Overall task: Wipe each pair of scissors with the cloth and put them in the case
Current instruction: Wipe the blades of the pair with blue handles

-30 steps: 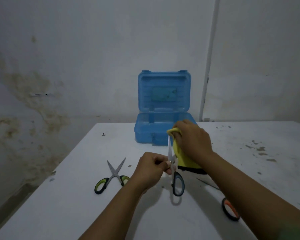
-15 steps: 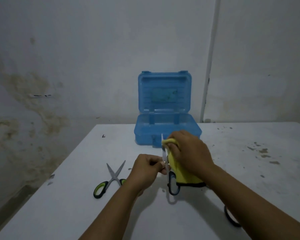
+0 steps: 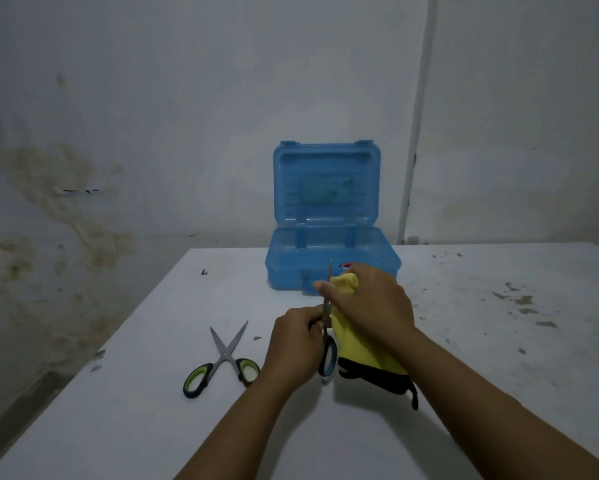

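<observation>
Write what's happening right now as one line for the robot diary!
step: wiping | left hand: holds blue-handled scissors upright | right hand: presses yellow cloth on blade | green-handled scissors: on table, open | blue case: lid open

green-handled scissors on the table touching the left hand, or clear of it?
Cannot tell. In the head view the left hand overlaps the right handle loop of the green-handled scissors, so neither contact nor a gap shows.

Dim, bluish light (soft shadows), mild wide-angle edge distortion.
</observation>
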